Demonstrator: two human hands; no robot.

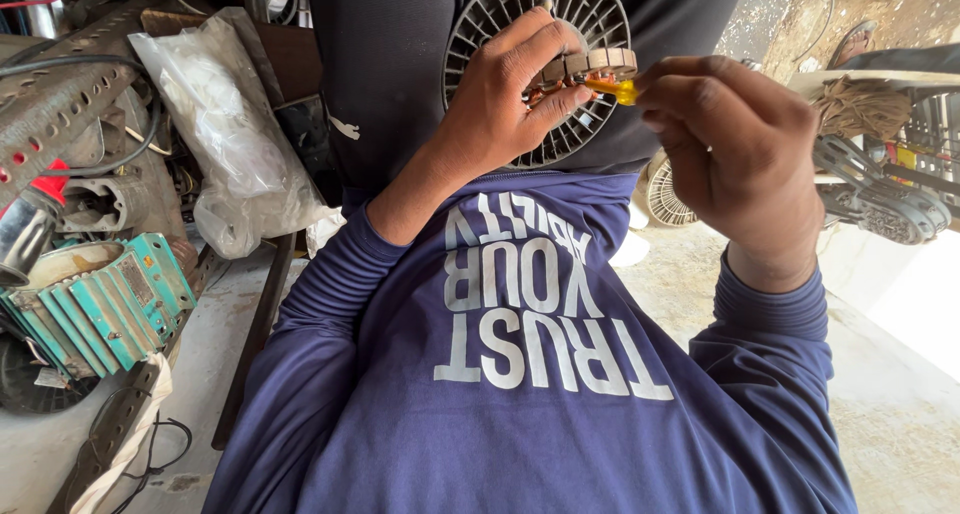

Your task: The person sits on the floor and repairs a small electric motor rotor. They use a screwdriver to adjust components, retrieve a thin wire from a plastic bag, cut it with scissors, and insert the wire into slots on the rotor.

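Navy sleeves nearest | left hand (500, 104) pinches small motor stator (585, 66), copper windings showing, held at chest height | right hand (735, 144) closed around yellow-handled screwdriver (618, 91), touching it | stator likely stiff, light; windings fragile, grip laminated rim | grey fan guard (540, 34) behind.

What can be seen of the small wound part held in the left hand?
The small round motor part looks like a stacked pale metal ring with copper-coloured windings showing at its lower edge. It is held up at chest height in front of a grey slotted fan cover. The left hand pinches it between thumb and fingers. The right hand brings a yellow-handled tool against its side; the tool's tip is hidden.
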